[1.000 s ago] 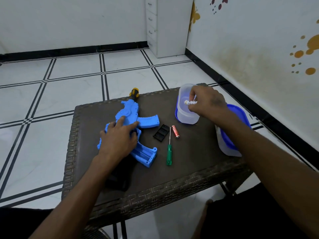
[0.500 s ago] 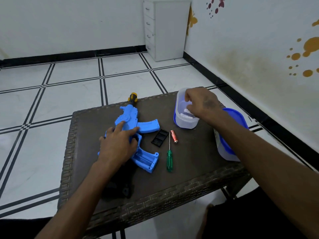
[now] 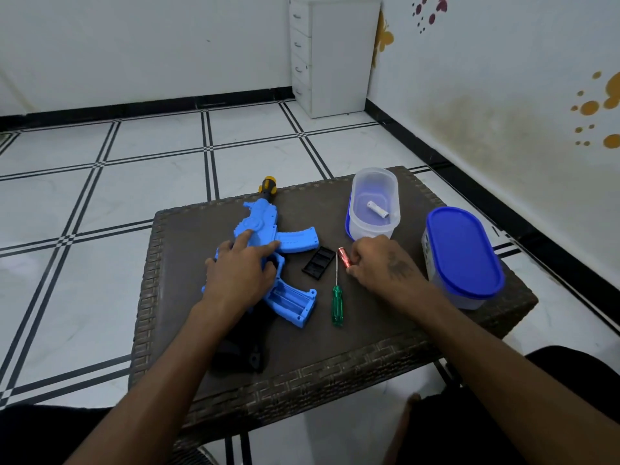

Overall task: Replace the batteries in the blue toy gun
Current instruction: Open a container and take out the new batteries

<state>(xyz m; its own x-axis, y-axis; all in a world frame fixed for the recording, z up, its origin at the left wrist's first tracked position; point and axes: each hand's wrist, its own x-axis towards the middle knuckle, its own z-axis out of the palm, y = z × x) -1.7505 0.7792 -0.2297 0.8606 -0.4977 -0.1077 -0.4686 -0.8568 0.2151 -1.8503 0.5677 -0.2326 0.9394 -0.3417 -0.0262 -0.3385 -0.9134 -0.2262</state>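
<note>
My left hand (image 3: 240,275) lies flat on the blue toy gun (image 3: 265,253), its fingers straight and spread over the ribbed plastic body. The gun rests on the left half of the dark woven tabletop (image 3: 369,333), with its yellow and black muzzle at the far edge and its open battery compartment (image 3: 290,302) toward me. My right hand (image 3: 382,263) is at the small red battery (image 3: 344,257), its fingers curled beside it and touching it; I cannot tell if they already grip it. Left of the battery lie the thin green-handled screwdriver (image 3: 337,298) and the black ridged battery cover (image 3: 318,262). Farther away stands an open translucent oval container (image 3: 374,204) with one white battery (image 3: 378,209) inside. At the right is a closed container with a smooth blue lid (image 3: 464,255).
</note>
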